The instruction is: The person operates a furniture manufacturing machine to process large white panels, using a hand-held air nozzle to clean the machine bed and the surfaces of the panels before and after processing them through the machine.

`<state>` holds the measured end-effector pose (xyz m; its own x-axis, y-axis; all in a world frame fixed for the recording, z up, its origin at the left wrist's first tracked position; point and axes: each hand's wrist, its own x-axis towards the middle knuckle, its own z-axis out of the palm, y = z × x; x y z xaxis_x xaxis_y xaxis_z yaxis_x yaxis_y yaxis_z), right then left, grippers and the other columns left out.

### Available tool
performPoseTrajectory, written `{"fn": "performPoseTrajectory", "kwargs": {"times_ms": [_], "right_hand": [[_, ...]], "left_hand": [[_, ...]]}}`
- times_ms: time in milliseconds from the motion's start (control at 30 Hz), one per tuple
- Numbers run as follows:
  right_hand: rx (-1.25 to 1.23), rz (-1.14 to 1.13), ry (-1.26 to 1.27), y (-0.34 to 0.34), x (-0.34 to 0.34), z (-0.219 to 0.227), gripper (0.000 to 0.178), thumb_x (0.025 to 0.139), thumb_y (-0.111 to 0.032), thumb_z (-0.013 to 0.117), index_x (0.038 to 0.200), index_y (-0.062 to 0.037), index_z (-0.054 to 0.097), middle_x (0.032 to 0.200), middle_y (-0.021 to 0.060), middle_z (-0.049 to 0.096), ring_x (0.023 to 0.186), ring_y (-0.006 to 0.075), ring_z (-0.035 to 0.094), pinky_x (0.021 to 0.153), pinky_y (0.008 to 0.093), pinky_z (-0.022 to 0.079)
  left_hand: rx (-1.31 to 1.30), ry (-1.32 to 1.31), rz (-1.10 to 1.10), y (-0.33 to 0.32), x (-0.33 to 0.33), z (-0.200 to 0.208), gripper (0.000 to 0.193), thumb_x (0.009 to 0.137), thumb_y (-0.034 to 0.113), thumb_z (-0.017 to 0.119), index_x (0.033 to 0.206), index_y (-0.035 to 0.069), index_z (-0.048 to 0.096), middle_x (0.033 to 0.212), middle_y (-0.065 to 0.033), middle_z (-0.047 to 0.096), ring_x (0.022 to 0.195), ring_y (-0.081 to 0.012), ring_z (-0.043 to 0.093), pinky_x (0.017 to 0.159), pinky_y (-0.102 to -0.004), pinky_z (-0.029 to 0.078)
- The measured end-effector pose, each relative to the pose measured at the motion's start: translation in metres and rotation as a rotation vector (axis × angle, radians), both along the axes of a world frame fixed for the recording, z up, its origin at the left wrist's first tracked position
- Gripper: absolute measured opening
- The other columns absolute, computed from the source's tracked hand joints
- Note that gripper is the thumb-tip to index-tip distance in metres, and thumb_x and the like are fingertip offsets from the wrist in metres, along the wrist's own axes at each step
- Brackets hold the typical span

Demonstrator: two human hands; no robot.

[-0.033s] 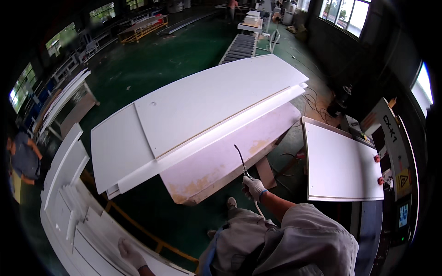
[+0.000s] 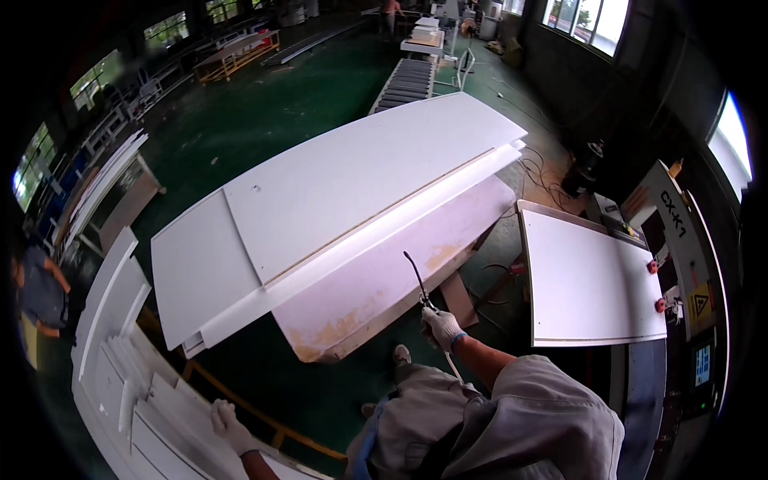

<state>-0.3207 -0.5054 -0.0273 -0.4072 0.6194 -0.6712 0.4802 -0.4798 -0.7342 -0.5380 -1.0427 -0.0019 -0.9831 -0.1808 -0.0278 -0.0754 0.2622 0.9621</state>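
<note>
My right hand, in a white glove, is closed round an air blow gun. Its thin dark nozzle points up and away, in front of the pale block, and a light hose trails down toward my clothing. At the lower left, my gloved left hand holds nothing, with its fingers loosely bent and apart. It is nearest to the white panels stacked there; whether it touches them I cannot tell. Large white boards lie overlapping on the pale block ahead of me.
To the right, a white panel lies on a machine bed beside a control screen. A roller conveyor stands beyond the boards. Yellow rails run beside the left stack. Another person is at the far left. Cables lie on the floor.
My left hand has moved up and slightly right, its fingers now more bent. The right hand keeps hold of the blow gun. The whole view has shifted slightly.
</note>
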Motion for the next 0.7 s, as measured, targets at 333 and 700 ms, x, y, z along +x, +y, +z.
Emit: {"fn": "performPoseTrajectory", "kwargs": {"times_ms": [333,700], "right_hand": [[-0.019,-0.694,0.11,0.166,0.133,0.01,0.048,0.102,-0.061,0.052,0.084,-0.017,0.055,0.062,0.0024,0.054,0.044,0.016,0.045,0.04,0.0331,0.037],[-0.289,-0.264,0.424,0.225,-0.029,-0.025,0.05,0.103,-0.056,0.058,0.103,-0.006,0.06,0.091,0.0117,0.067,0.072,0.023,0.067,0.059,0.0367,0.056]], "left_hand": [[0.652,-0.705,-0.061,0.291,-0.263,-0.116,0.055,0.095,0.047,0.071,0.134,0.011,0.055,0.122,-0.0066,0.065,0.108,-0.0225,0.063,0.075,-0.0331,0.056],[0.768,-0.774,0.002,0.314,-0.065,-0.114,0.026,0.098,0.022,0.071,0.121,0.015,0.062,0.095,-0.0031,0.057,0.08,-0.0183,0.058,0.068,-0.0381,0.051]]}}
